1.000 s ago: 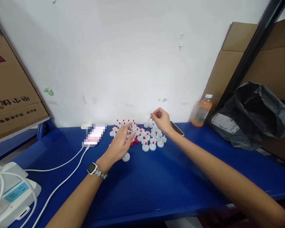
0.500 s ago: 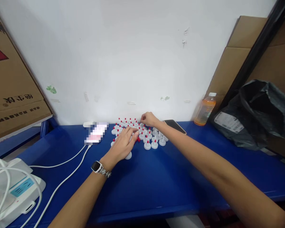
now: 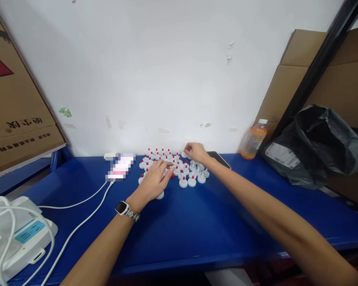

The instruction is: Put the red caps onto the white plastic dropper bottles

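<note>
Blue worktop [image 3: 197,230], both hands among small white plastic caps with red tips [image 3: 187,178].
Left hand [image 3: 152,183] lies flat, fingers spread over loose red bits; farther back, right hand [image 3: 197,152] pinches one cap. A careless sweep could topple neighbouring caps.

Blue table [image 3: 197,226] bears white caps [image 3: 191,182], phone [image 3: 219,159], seemingly juice bottle [image 3: 253,139].

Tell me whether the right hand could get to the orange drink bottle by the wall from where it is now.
Probably yes. The right hand sits at the white caps, and only a dark phone lies flat on the blue table between it and the orange bottle.
</note>
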Demonstrator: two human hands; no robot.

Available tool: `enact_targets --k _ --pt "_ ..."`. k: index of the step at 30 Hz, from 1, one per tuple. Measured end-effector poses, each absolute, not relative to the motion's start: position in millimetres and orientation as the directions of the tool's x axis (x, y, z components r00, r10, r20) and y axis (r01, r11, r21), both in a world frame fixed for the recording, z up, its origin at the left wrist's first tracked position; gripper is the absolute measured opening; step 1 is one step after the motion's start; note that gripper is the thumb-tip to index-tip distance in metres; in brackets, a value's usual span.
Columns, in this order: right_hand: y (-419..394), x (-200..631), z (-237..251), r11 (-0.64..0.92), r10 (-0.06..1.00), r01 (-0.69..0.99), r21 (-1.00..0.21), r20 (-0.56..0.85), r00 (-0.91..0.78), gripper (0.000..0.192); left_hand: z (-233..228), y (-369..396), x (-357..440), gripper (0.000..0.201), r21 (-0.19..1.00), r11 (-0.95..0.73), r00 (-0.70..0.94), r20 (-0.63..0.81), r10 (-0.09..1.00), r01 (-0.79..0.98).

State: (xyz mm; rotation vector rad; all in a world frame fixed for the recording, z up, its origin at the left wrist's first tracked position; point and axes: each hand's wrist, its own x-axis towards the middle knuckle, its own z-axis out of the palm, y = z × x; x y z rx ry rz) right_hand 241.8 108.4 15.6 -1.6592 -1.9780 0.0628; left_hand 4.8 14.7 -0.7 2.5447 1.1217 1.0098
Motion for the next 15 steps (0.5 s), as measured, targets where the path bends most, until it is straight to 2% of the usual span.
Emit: enact_targets --k 4,7,10,12,13,15 --pt "62 224 29 0.405 0.842 0.732 -0.548 0.536 -0.064 0.015 3 12 -1 0.038 0.387 -0.695 0.435 0.569 0.697 0.606" --pt "29 200 26 0.514 0.838 0.519 -0.683 0.529 -0.133 0.019 0 13 -2 0.043 0.387 -0.697 0.435 0.573 0.695 0.603" --pt "14 185 13 0.532 0.839 0.455 -0.714 0.517 -0.170 0.023 -5 17 -4 0.040 0.426 -0.674 0.449 0.516 0.729 0.604" --pt "11 183 5 0.523 0.831 0.543 -0.657 0.536 -0.151 0.025 -8 21 -6 0.038 0.428 -0.663 0.453 0.497 0.740 0.614" --pt "10 185 3 0.521 0.817 0.618 -0.589 0.553 -0.162 0.024 -9 22 -8 0.038 0.419 -0.665 0.450 0.505 0.737 0.618" --pt "9 189 0 0.518 0.786 0.767 -0.379 0.564 -0.253 0.019 -9 24 -10 0.037 0.400 -0.673 0.437 0.535 0.723 0.623"
